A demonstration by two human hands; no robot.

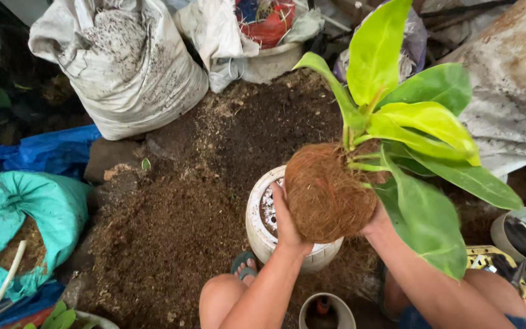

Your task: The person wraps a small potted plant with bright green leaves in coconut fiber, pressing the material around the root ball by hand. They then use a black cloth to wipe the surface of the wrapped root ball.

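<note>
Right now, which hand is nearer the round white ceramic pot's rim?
Left. The left hand rests over the round white ceramic pot, cupping the brown root ball; the right hand supports its far side.

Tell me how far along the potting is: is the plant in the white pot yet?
Not yet. Done: the plant is out, its brown root ball bare. In hand: the left hand and right hand hold the root ball over the white pot, which shows only pale bits inside. Left: seating it and filling in; loose soil lies beside the pot.
</note>
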